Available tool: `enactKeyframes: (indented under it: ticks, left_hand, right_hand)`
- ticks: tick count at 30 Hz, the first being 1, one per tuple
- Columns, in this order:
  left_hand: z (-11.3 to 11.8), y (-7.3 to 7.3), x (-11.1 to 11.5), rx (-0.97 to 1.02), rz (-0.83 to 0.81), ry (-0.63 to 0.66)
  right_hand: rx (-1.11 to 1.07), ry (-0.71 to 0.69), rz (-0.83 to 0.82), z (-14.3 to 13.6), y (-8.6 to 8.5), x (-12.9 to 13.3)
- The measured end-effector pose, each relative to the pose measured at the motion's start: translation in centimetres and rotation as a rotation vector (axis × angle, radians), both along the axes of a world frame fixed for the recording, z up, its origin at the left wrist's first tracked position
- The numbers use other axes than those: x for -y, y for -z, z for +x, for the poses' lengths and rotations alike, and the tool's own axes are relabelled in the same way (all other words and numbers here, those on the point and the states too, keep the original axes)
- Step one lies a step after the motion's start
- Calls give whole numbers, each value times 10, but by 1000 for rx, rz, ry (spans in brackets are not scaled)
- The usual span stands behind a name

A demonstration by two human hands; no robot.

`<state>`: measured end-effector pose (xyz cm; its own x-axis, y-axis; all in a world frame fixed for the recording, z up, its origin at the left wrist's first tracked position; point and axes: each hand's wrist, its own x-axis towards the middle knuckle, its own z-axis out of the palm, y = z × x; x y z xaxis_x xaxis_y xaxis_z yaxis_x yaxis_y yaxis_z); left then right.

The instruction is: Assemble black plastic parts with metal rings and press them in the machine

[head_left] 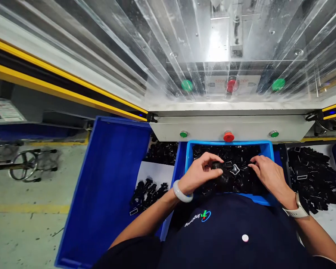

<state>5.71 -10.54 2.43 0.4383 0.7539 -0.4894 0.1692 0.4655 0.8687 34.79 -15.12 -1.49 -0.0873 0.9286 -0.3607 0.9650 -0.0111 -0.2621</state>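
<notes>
A light blue bin (pixel 271 153) full of small black parts (pixel 243 183) stands right in front of me. Over its left side my left hand (pixel 203 172) has thumb and fingers curled round a black part (pixel 218 168). My right hand (pixel 266 172) is over the bin's right side, thumb and forefinger close together; whether anything small is between them cannot be made out. Between the hands a part with a silvery rectangular frame (pixel 235 170) lies on the pile.
A machine panel with green buttons (pixel 183 134) and a red button (pixel 229 136) runs behind the bin. A large dark blue bin (pixel 106 186) is at left. More black parts lie left (pixel 148 194) and right (pixel 310 179).
</notes>
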Motion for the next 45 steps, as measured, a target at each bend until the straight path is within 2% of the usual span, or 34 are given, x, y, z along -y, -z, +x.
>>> enactKeyframes:
  ticks: [3,6,8,11,16,21,25,28,31,34,36,38,39,41,43,44,45]
  left_hand:
    - [3,-4,-13,240,-432,-327]
    - [13,3,-16,343,-584,-549]
    - [20,8,-15,361,-616,-602]
    - [24,11,-13,412,-609,-582]
    - [25,6,-13,454,-415,-526]
    - [33,4,-12,393,-251,-467]
    - [39,5,-14,322,-64,-453]
    - [40,5,-20,180,172,-396]
    - [41,1,-31,18,410,-330]
    - [43,-7,-51,-8,555,-308]
    - [41,-17,-71,-21,659,-316]
    - [37,-31,-99,-40,769,-344]
    - [34,-38,-116,-50,812,-367]
    - [29,-54,-154,-57,868,-436]
    - [27,-67,-197,-33,869,-514]
    - [27,-72,-219,-10,848,-545]
    - [28,-77,-241,17,816,-572]
  right_hand:
    - [-373,86,-12,5,-18,-8]
    - [-648,153,-150,4,-34,-16]
    - [-692,177,-141,0,-38,-20]
    - [-670,221,-58,-6,-40,-25]
    - [-766,384,30,-23,-48,-32]
    - [-898,449,158,-56,-62,-42]
    - [-849,455,153,-72,-66,-49]
    - [-801,434,173,-73,-64,-55]
    - [-796,406,183,-70,-62,-64]
    - [-802,384,250,-67,-66,-81]
    - [-813,324,293,-63,-76,-103]
    - [-829,184,289,-59,-95,-138]
    - [-824,115,313,-58,-107,-161]
    - [-754,42,499,-59,-131,-217]
    - [-574,109,790,-65,-153,-280]
    - [-462,168,851,-70,-162,-311]
    - [-364,221,846,-75,-169,-339]
